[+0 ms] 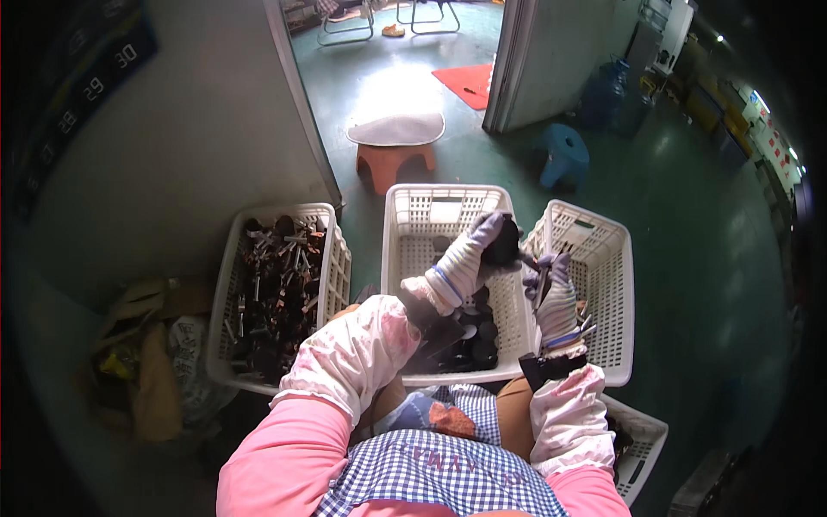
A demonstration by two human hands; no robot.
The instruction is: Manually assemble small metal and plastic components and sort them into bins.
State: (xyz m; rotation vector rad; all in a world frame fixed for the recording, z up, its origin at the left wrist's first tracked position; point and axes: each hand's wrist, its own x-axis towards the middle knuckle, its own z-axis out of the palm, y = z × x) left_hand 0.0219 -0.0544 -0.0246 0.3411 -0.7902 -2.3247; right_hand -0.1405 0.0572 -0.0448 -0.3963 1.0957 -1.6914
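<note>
Black rounded piece (502,247) was observed raised above the right side of the white middle crate (445,211).
Gloved left hand (485,231) gripped it from its left; gloved right hand (557,274), just to its right, was closed around a slim dark item (542,285), kind unclear.

Loose black parts (280,302) sit in white crates (390,237) on the green floor (689,276) of what appears to be a workshop, where a worker (280,457) wears gloves (461,269), sleeve covers (345,353) and a checked apron (431,470). Low orange (396,162) and blue (565,151) stools stand beyond. Yellow boxes (708,105) are stacked at far right, past a blue water jug (606,90); cardboard (157,379) is heaped by the left wall (198,129). Metal-legged chairs (371,24) show through the doorway (508,69).
</note>
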